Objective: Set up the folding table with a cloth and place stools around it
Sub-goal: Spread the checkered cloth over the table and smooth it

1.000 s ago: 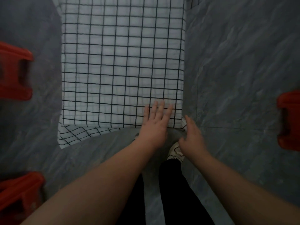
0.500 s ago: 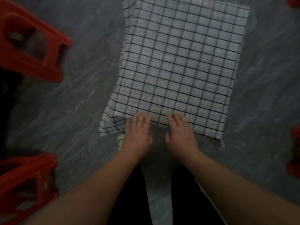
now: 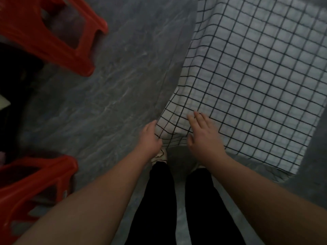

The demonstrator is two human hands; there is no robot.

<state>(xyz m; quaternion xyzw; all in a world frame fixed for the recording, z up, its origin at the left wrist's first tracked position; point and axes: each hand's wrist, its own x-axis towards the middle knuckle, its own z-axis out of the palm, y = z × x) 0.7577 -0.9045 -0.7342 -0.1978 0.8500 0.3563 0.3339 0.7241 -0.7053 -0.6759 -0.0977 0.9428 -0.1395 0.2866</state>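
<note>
Both hands have shifted along the near edge to the near left corner of the table since half a second ago, when they lay side by side on top. Now the left hand [image 3: 150, 137] is off the top and holds the hanging corner flap of the white cloth with a black grid [image 3: 256, 76], thumb in front and fingers curled behind its edge. The right hand [image 3: 203, 137] lies flat on the cloth just inside that corner, fingers straight and slightly spread. The cloth covers the whole tabletop, hiding it, and drapes over the near and left edges. On the grey marbled floor [image 3: 106, 103], well left of the table, stand two red plastic stools: the farther stool [image 3: 53, 38] and the nearer stool [image 3: 35, 183], apart from each other. Black trouser legs [image 3: 159, 200] and a light shoe [image 3: 161, 154] show below the hands
</note>
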